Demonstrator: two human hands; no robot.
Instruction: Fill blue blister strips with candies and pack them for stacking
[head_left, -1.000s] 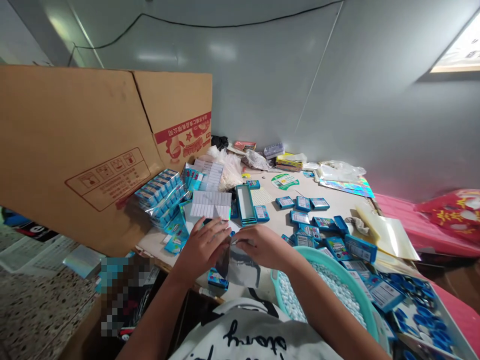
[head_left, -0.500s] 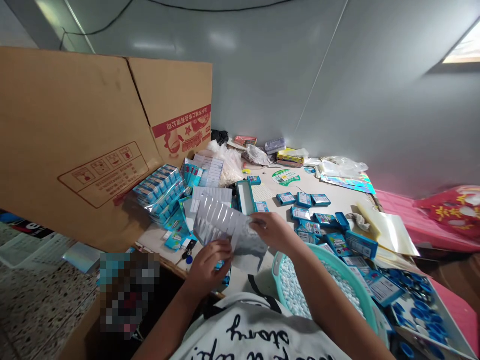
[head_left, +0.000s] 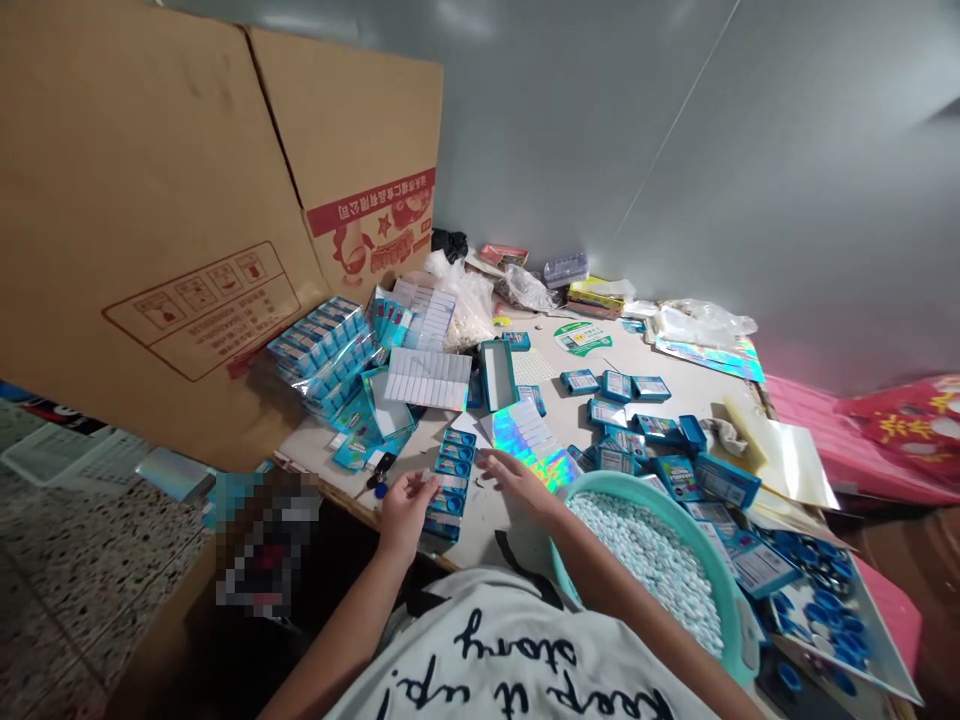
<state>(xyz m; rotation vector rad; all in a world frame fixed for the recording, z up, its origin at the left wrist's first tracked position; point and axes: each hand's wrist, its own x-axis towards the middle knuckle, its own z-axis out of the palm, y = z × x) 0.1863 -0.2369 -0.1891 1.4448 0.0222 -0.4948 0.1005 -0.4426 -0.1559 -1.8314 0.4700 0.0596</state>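
A row of small blue boxes (head_left: 454,466) lies on the table between my hands. My left hand (head_left: 405,510) is at the row's left side, fingers curled together at the boxes. Whether it pinches a box or a small pale piece at the fingertips cannot be made out. To the right of the row, my right hand (head_left: 521,485) hovers low with fingers stretched and nothing in them. Just beyond it lies a shiny rainbow-coloured sheet (head_left: 551,462) with pale folded strips. Another white folded, strip-marked sheet (head_left: 427,380) rests behind the row.
A turquoise basin (head_left: 739,610) of small pale pellets stands by my right forearm. Several blue boxes (head_left: 649,388) are scattered behind it. A tray (head_left: 892,680) holds blue plastic parts. Wrapped box stacks (head_left: 322,345) and a large carton (head_left: 187,180) stand left.
Both hands have let go of the silvery folded sheet. A rainbow sheet now lies to the right, and the blue box row shows between my hands. The view has tilted down slightly.
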